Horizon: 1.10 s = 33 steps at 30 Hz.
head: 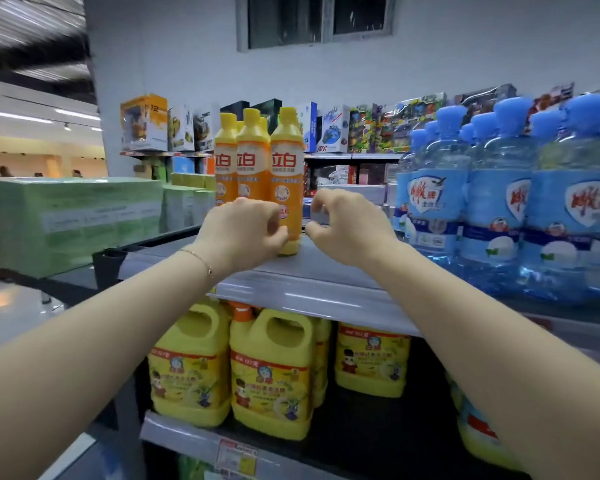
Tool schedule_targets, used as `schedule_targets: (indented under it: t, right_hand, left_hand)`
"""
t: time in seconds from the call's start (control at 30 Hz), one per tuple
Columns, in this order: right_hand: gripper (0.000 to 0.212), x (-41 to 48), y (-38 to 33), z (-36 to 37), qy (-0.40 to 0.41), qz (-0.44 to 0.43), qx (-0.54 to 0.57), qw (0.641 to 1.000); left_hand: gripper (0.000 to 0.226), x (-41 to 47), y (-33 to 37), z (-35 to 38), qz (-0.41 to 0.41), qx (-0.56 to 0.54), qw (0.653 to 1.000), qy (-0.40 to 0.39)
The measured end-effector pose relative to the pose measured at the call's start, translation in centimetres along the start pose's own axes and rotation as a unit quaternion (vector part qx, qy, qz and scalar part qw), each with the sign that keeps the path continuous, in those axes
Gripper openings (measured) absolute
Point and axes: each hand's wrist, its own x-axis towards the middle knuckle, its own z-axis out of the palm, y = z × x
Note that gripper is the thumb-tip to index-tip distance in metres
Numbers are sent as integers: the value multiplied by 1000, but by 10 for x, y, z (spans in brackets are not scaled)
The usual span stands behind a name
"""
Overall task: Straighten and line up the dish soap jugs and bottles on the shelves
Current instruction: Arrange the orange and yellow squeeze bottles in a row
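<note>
the worry sits at my left hand (246, 230): it works low on the front orange bottle (286, 188), and a tall bottle shoved at its foot may, i judge, tip into its neighbours (252, 161) at 9 o'clock or over the shelf edge (326, 296) at 6 o'clock, onto the yellow jugs (271, 372). that hand is curled, thumb touching the bottle; whether it truly pinches i cannot tell. my right hand (347, 226), a half-spread claw, hovers just beside the bottle at 3 o'clock, holding nothing. blue bottles (499, 188) stand further out.
</note>
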Motion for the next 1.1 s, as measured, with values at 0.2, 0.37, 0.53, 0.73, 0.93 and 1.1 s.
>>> schedule_targets:
  t: [0.2,0.37,0.53,0.73,0.93,1.1]
  right_hand:
    - [62,26,-28,32,-72,151,215,962]
    - [80,60,-38,50,-73,281,319,902]
    - [84,82,-46,72,-66,369,352,858]
    - [61,84,-45,96,-41,359,313,878]
    - [68,81,-47,101,-38,336,312,888]
    - [83,79,-50,100,-50,318,338,884]
  left_hand:
    - [64,-2,-63,4,-164,-95,982,-15]
    - [130,28,-91,11,-244,-285,926,-51]
    - [177,68,-116,43,-276,-450,839,-134]
    - [133,64,-123,75,-246,-463,848,-81]
    - [128,66,-126,82,-249,-474,843,-57]
    - [122,67,-131,85,-251,-486,833,-84]
